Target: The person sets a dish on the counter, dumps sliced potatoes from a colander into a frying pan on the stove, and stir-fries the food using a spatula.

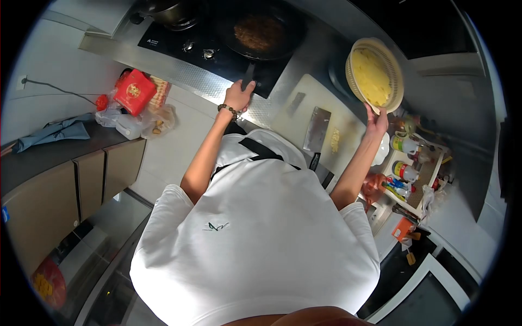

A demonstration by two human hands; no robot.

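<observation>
My left hand (238,98) is wrapped round the handle (248,73) of a dark frying pan (293,33) on the stove. Browned, finely broken food (258,32) lies in the pan. On the right, my right hand (376,119) grips the near rim of a cream plastic colander (398,81), raised and tilted beside the cutting board. Yellow slices that look like potato (371,76) fill it. Between my arms, a cleaver (317,129) rests on the white cutting board (288,117), next to a small heap of pale chopped bits (335,140).
A pot (166,13) stands on the black gas stove (174,43). Sauce bottles (405,145) crowd a rack at right, and a white bowl (382,149) sits near my right forearm. Red packages (135,91) and plastic bags lie on the left counter (70,149).
</observation>
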